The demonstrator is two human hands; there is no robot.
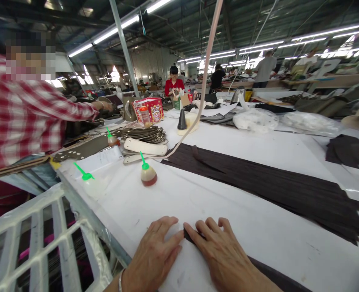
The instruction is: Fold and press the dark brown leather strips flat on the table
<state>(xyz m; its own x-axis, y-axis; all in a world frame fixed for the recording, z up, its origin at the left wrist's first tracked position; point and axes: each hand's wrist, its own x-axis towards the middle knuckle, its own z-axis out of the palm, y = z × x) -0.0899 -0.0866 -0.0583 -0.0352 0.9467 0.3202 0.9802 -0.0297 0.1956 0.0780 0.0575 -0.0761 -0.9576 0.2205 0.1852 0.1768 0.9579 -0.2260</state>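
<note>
My left hand (155, 253) lies flat on the white table (167, 198) near its front edge, fingers stretched out, fingertips at the end of a dark strip (264, 269). My right hand (224, 253) presses flat on that same dark strip, which runs off to the lower right beneath my hand and wrist. Neither hand grips anything. Beyond them a long pile of dark brown strips (276, 184) is laid across the table.
A small glue bottle with a green nozzle (148, 173) stands ahead; another green-capped bottle (86, 176) stands at left. A white plastic crate (39, 243) sits lower left. A person in a red plaid shirt (24, 113) works at left. Stacked leather pieces (142, 136) and plastic bags (255, 119) lie farther back.
</note>
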